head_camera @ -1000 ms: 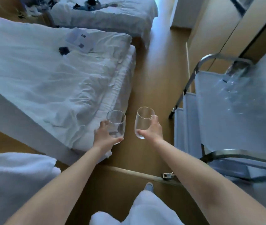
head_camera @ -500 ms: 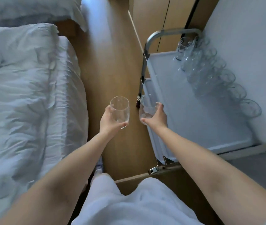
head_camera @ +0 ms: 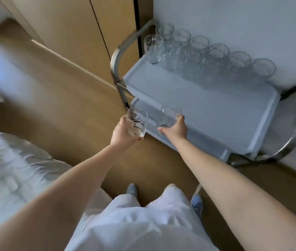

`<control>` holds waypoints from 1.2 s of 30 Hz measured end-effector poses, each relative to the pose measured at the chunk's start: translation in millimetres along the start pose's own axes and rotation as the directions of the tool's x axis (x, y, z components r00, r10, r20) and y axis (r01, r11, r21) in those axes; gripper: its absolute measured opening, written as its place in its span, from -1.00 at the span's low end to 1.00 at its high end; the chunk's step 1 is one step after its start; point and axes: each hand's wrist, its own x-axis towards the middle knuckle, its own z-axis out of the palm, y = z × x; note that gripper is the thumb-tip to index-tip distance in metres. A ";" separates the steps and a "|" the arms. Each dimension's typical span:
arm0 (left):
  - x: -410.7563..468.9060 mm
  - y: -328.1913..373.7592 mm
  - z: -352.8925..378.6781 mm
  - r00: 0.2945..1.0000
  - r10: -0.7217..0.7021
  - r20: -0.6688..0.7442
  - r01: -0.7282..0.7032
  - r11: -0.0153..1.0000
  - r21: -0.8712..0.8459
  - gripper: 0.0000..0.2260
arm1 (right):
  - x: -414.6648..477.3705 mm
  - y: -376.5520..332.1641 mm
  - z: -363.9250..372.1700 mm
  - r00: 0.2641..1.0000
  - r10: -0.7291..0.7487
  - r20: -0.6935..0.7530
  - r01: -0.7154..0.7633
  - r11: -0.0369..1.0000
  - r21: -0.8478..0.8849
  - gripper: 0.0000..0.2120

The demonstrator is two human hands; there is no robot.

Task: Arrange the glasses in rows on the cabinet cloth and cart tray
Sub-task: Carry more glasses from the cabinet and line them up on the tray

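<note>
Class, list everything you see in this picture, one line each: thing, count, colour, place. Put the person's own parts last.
standing glasses: two rows, exact count blurred, clear, far side of the top tray, by the wall
left glass: one, clear, held off the cart's left corner
right glass: one, clear, held at the cart's near edge
cart: one, silver frame, against the wall
top tray: one, pale grey-blue, on the cart
wardrobe doors: light wood, behind the cart
floor: brown wood, centre
bed linen: white, rumpled, lower left
shoes: two, blue-grey, bottom
left hand: grips the left glass
right hand: grips the right glass
</note>
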 end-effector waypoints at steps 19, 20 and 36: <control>46.8 -115.8 130.6 0.803 0.549 0.232 -0.570 0.821 0.034 -0.23 | -51.4 172.3 73.0 0.902 0.041 -0.430 -0.042 0.999 0.008 -0.14; 38.6 -124.0 127.1 0.795 0.565 0.221 -0.583 0.812 0.021 -0.23 | -64.0 176.6 82.3 0.887 0.047 -0.459 -0.042 0.999 0.020 -0.14; -24.2 -201.6 72.5 0.829 0.523 0.200 -0.519 0.852 -0.076 -0.15 | -144.4 145.9 159.7 0.852 -0.003 -0.523 0.064 0.993 0.099 -0.10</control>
